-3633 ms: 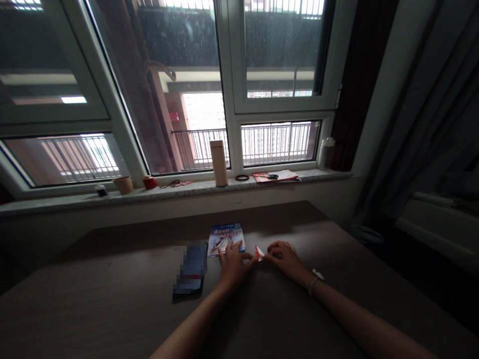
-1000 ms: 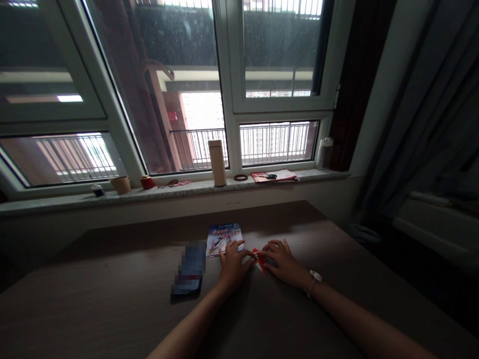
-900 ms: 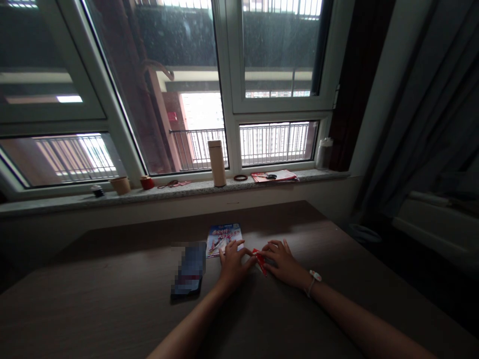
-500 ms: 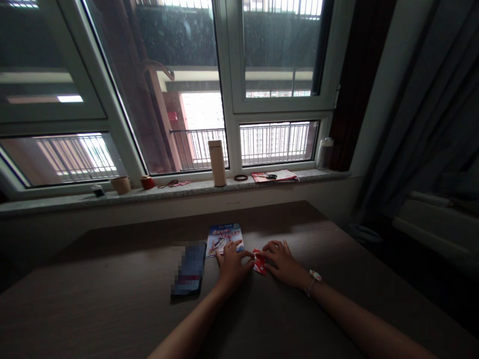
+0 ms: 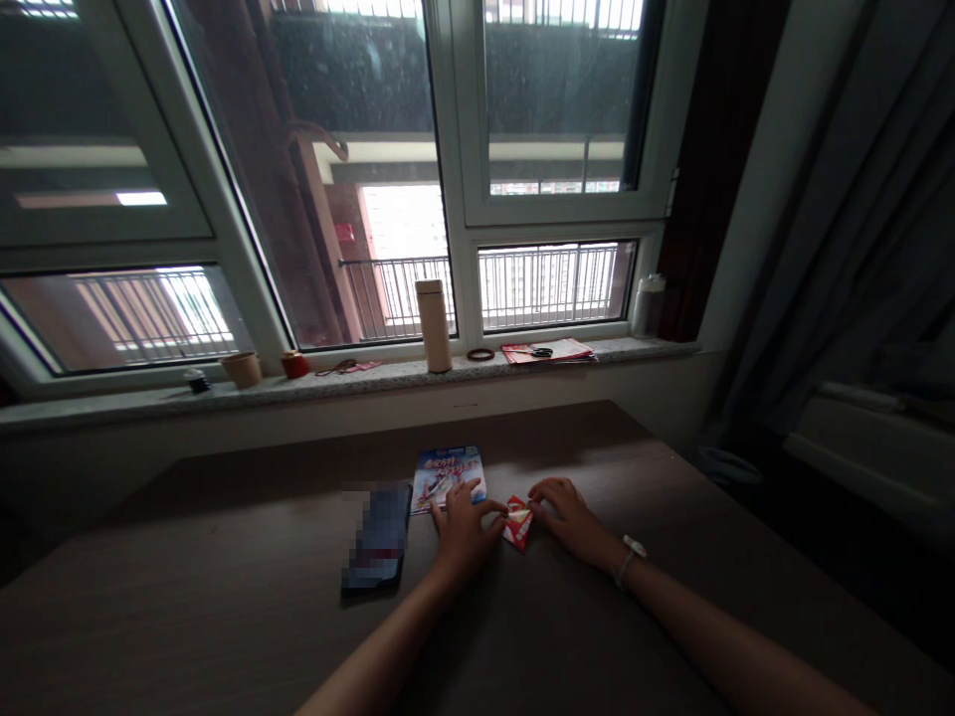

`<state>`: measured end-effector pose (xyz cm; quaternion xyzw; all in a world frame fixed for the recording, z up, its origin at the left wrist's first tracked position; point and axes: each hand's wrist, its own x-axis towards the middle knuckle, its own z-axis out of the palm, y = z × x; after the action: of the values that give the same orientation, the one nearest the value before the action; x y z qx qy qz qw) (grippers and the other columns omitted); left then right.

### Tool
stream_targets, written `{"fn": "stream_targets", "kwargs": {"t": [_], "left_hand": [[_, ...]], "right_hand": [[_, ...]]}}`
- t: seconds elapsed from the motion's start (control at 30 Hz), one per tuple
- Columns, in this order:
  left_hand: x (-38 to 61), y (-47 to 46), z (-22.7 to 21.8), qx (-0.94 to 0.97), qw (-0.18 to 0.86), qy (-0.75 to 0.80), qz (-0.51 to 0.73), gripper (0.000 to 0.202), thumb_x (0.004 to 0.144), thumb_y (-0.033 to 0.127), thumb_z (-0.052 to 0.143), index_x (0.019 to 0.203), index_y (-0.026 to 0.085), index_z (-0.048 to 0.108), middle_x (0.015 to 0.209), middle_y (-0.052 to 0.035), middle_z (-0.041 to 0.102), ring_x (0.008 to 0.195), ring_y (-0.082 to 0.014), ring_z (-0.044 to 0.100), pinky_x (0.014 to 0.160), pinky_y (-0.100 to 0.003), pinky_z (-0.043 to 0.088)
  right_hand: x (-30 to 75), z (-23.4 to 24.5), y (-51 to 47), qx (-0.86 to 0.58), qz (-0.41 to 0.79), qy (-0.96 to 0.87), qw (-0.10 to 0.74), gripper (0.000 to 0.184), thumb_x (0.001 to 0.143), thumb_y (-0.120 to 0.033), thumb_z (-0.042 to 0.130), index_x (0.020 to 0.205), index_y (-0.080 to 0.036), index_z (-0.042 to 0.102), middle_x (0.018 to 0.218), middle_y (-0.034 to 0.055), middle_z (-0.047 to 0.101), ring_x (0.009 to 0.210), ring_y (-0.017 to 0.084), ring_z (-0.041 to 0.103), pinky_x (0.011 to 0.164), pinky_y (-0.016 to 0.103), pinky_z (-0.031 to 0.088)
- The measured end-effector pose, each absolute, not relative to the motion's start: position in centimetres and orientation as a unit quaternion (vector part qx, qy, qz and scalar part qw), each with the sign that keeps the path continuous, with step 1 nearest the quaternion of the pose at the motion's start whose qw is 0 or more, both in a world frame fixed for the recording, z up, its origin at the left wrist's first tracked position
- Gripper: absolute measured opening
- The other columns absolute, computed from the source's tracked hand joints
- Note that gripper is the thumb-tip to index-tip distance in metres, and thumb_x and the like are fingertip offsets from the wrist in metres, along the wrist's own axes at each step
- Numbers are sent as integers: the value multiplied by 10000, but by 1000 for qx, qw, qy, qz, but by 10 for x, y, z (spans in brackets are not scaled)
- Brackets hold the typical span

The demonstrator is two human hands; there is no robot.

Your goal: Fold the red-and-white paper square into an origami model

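Observation:
A small red-and-white piece of folded paper [image 5: 517, 525] lies on the table between my two hands. My left hand [image 5: 467, 529] pinches its left edge with thumb and index finger, while the other fingers rest over the blue printed leaflet [image 5: 448, 467]. On the other side, my right hand [image 5: 568, 519], with a bracelet [image 5: 628, 559] at its wrist, has its curled fingertips at the paper's upper right edge. A dark phone [image 5: 377, 537], its screen pixelated, lies left of my left hand.
The brown table [image 5: 246, 527] ends below the granite windowsill [image 5: 320, 383]. Along the sill stand a beige thermos [image 5: 434, 326], a paper cup [image 5: 243, 370], a red spool [image 5: 294, 364] and a clear bottle [image 5: 648, 306]. Black scissors [image 5: 538, 352] lie on red-edged papers [image 5: 567, 348].
My right hand has shifted slightly right and up, uncovering more of the folded paper, which now shows a pale fold across its upper part. My left hand stays in place.

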<state>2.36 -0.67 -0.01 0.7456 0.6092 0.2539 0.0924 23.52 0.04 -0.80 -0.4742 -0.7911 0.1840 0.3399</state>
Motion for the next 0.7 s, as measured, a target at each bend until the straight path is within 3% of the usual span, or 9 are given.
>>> {"fn": "stream_targets", "kwargs": {"t": [0.13,0.27,0.4,0.6,0.7], "left_hand": [[23,-5,-3,751,80,607,248,171,817,315,694,960,371,770,1430,-53,495,1389,-367,313,1101,-713,27],[20,-4,-4,770,66,594,225,174,842,321,683,987,374,764,1463,-59,467,1403,-366,300,1102,-714,54],[16,-3,2,795,73,571,191,193,842,322,690,1015,378,755,1499,-44,432,1427,-361,264,1112,-711,25],[11,-2,14,800,103,568,162,239,812,333,725,1041,396,748,1518,-28,419,1444,-387,228,1108,-722,8],[10,-2,16,803,101,568,150,248,820,340,718,1058,405,741,1532,-35,402,1451,-391,217,1104,-721,6]], "right_hand": [[237,-10,4,-463,173,-803,333,87,883,-271,583,898,-228,657,1072,36,641,1097,220,503,1016,398,372],[237,-10,3,-437,141,-830,316,149,876,-201,575,899,-261,710,1044,20,659,1087,207,529,1051,426,325],[239,-8,1,-434,124,-841,299,175,873,-206,585,923,-295,727,1019,3,682,1123,221,524,1108,495,239],[245,-3,2,-401,130,-855,303,173,827,-220,649,946,-298,748,1015,16,702,1184,242,504,1069,449,330],[247,-3,3,-402,132,-856,297,144,807,-229,678,907,-299,753,1013,11,711,1217,248,492,1089,478,307]]}}
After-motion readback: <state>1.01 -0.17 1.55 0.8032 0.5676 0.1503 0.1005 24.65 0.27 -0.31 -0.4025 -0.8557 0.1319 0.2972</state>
